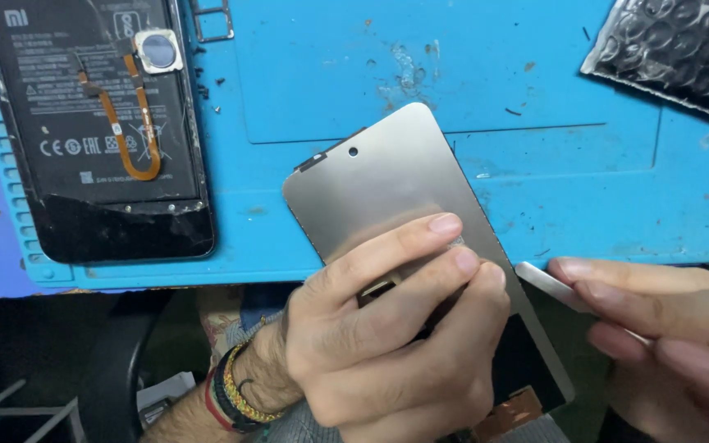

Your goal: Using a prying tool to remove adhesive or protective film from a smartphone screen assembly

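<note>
My left hand (395, 336) grips a flat phone display panel (387, 184) with its metallic back side up, tilted over the front edge of a blue work mat (535, 189). The panel has a small round hole near its top and a copper-coloured flex part at its lower end. My right hand (666, 328) comes in from the right and pinches a thin silvery flat tool (545, 281), whose tip lies right beside the panel's right edge. Several bracelets circle my left wrist.
An opened phone body (96, 123) with a black battery, an orange flex cable and a round sensor lies at the mat's upper left. A small metal tray frame (211, 20) sits above it. A black bubble-wrap pouch (683, 53) lies at the upper right.
</note>
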